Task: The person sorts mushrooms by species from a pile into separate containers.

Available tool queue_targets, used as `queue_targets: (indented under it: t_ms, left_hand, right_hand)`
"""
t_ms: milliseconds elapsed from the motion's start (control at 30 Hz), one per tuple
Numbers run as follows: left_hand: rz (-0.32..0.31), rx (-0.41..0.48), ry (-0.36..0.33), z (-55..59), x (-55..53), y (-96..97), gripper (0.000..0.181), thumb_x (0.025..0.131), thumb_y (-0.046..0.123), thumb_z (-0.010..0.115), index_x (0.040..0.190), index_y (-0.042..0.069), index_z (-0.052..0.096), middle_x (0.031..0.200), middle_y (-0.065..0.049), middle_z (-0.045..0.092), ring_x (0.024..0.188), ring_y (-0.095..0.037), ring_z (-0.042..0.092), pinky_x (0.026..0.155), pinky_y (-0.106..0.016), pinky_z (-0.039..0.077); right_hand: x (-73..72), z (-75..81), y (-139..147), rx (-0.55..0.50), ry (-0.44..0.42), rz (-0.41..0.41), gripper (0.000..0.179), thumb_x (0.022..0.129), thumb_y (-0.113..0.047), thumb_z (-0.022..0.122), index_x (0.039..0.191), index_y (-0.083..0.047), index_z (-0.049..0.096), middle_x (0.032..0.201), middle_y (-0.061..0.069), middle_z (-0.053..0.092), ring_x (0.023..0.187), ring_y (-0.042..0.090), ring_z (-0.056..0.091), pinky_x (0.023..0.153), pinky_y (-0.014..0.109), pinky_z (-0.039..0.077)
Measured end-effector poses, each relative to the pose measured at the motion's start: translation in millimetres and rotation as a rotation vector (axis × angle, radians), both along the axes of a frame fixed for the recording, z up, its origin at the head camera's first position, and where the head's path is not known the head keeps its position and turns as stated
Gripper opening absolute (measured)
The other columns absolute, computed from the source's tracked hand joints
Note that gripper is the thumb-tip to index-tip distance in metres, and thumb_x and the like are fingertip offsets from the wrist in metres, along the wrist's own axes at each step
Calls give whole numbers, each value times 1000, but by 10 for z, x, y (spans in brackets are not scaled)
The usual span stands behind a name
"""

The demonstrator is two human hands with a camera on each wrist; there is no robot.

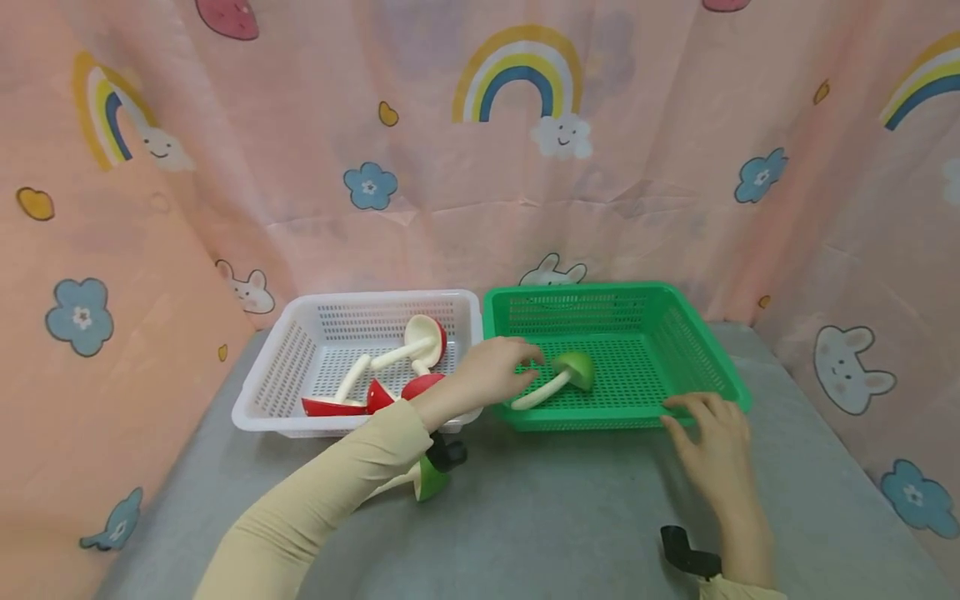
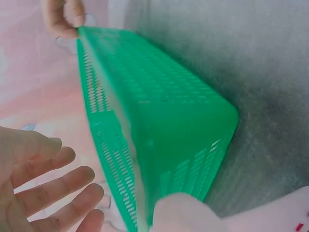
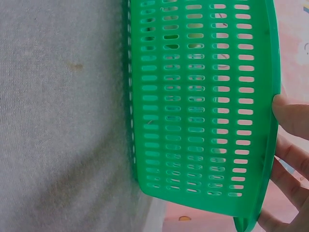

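Note:
My left hand (image 1: 495, 371) hovers over the left end of the green basket (image 1: 720, 367), its fingers spread and holding nothing in the left wrist view. Just beyond its fingertips, a toy mushroom with a green cap (image 1: 576, 369) lies in that basket, its pale stem pointing to the front left. At the front right corner, my right hand (image 1: 712, 442) holds the basket's rim, thumb outside and fingers over the inner side. Another green-capped mushroom (image 1: 431, 479) lies on the grey table (image 1: 555, 517), its stem partly hidden behind my left sleeve.
A white basket (image 1: 258, 387) stands close against the green one on its left. Several red-capped toy mushrooms (image 1: 333, 407) lie in it, some partly covered by my left arm. Behind the baskets hangs a pink patterned curtain (image 1: 450, 242).

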State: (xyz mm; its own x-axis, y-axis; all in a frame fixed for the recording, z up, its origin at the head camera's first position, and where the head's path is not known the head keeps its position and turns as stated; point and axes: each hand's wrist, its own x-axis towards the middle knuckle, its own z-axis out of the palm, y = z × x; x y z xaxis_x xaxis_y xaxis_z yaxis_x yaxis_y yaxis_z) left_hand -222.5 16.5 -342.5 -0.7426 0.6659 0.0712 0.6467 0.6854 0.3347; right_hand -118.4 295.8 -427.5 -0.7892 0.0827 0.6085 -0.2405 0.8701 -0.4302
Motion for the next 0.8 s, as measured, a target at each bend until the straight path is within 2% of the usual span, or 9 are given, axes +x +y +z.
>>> queue_targets:
  t_ms: [167,300,633,800]
  left_hand:
    - [19,76,-14,-14,28,-149,24,94,23,59,116,17,68,111,-1,69,100,-17,65,79,-29,53]
    - [44,118,12,-66,111,-248,25,93,24,61,116,16,68,109,0,69,97,-17,66,79,-29,53]
    - [109,172,198,-139,492,-439,27,88,25,68,114,19,68,102,5,68,86,-10,60,66,-21,49]
    - [133,215,285,-203,685,-565,28,85,24,72,113,19,69,99,7,69,86,-8,61,69,-20,51]
  right_hand:
    - [-12,-6,10,10,3,-6,25,73,3,76,95,-5,67,98,19,60,92,38,48,83,55,32]
    - [-7,-1,1,4,-19,-2,25,74,3,76,96,-5,67,99,19,60,94,39,48,84,56,32]
    - [-3,-2,-4,-25,-46,6,24,77,2,73,98,-5,66,102,18,59,97,39,46,89,58,29]
    - [6,-5,2,-20,-25,12,25,76,4,74,98,-4,66,101,19,59,96,39,46,88,57,30]
